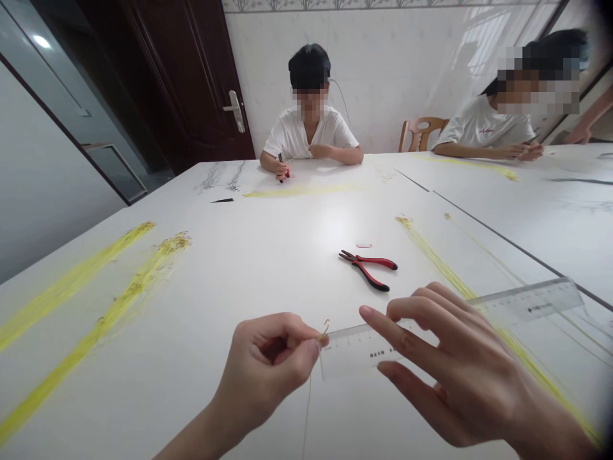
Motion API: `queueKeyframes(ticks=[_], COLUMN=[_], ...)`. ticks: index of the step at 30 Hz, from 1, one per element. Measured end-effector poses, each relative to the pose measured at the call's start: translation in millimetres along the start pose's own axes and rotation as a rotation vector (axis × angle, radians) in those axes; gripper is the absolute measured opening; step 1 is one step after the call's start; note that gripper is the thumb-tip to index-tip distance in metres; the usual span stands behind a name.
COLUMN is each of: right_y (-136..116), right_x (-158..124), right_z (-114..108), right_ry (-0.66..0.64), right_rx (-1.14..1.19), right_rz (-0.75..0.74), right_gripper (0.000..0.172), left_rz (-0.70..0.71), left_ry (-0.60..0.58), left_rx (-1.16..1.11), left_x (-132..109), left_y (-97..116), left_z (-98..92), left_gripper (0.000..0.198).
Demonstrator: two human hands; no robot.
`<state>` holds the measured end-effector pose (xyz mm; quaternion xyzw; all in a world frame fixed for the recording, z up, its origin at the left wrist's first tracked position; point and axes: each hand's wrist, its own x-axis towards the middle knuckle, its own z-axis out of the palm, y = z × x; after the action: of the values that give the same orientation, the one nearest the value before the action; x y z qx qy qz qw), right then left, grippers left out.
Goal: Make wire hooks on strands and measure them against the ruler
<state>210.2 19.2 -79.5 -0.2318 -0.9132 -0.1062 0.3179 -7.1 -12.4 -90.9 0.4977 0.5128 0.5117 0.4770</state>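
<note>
Fishhook (pixel 327 326) is the clock's centre here, its bend poking out of the left hand's pinch, above a broad white table (pixel 268 255). Across the table, one co-worker (pixel 311 131) sits at twelve o'clock and another (pixel 479 131) between one and two. Two yellow line bundles (pixel 100 329) stretch along nine o'clock; a third bundle (pixel 431 253) slants from one o'clock round to about four. The right hand (pixel 460 364), at three o'clock, is spread, index finger and thumb apart, over a clear plastic ruler (pixel 345 351); I cannot tell whether it touches it. The left hand (pixel 258 370), at eight o'clock, grips the hook between thumb and index finger beside the ruler's near end. Red-and-black pliers (pixel 366 265) lie at one o'clock, just short of a small red-edged strip (pixel 364 246). A thin pale line (pixel 308 412) hangs toward six.
</note>
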Motion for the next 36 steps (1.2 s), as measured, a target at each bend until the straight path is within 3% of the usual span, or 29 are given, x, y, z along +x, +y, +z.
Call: queueKeyframes(ticks=[10,17,23,36], right_y=[1.0,2.8,-0.3,-0.6], right_x=[0.4,-4.1,-4.6,-1.7], right_z=[1.8,1.4,2.0,1.4], right_ry=[-0.007,0.119,0.027,0.009], right_rx=[-0.024,-0.158,-0.047,-0.019], right_rz=[-0.006,0.112,0.047,0.009], right_gripper=[0.042,0.044,0.044,0.043], left_rz=[-0.003,0.025,0.021,0.006], left_ry=[0.026,-0.040,-0.022,-0.060], left_rx=[0.013,0.095,0.085,0.107], left_x=[-0.5,3.9,4.1,5.4], left_y=[1.8,-3.3,-3.2,-2.3], left_z=[0.9,-5.0,-4.2,-6.1], left_gripper=[0.015,0.016,0.016,0.015])
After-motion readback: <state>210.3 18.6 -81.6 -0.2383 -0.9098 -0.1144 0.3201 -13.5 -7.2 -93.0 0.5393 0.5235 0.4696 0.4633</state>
